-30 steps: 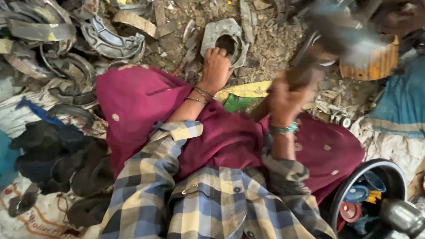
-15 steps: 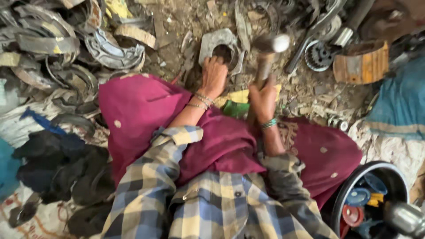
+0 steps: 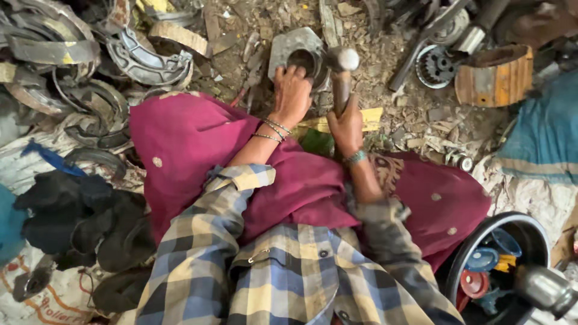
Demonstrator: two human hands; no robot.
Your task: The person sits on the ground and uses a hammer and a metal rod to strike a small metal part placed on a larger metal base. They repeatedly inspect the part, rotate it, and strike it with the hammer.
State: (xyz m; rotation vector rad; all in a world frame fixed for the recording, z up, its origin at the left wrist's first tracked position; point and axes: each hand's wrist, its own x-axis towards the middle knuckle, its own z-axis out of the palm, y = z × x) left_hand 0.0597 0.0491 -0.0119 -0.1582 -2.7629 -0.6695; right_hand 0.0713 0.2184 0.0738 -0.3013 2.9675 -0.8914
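My left hand presses down on a grey metal casting with a round hole, lying on the littered ground ahead of my lap. My right hand is closed around the wooden handle of a hammer. Its steel head rests low, right at the casting's right edge by the hole. Both wrists wear thin bangles. A maroon cloth covers my knees, and my checked shirt sleeves fill the lower part of the view.
Curved brake shoes and other scrap metal pile up at the left. A gear, metal rods and a wooden block lie at the upper right. A black tub of small parts stands at lower right; dark rags at left.
My right hand swung the hammer down from high at the upper right onto the casting's edge. My left hand stayed on the casting.
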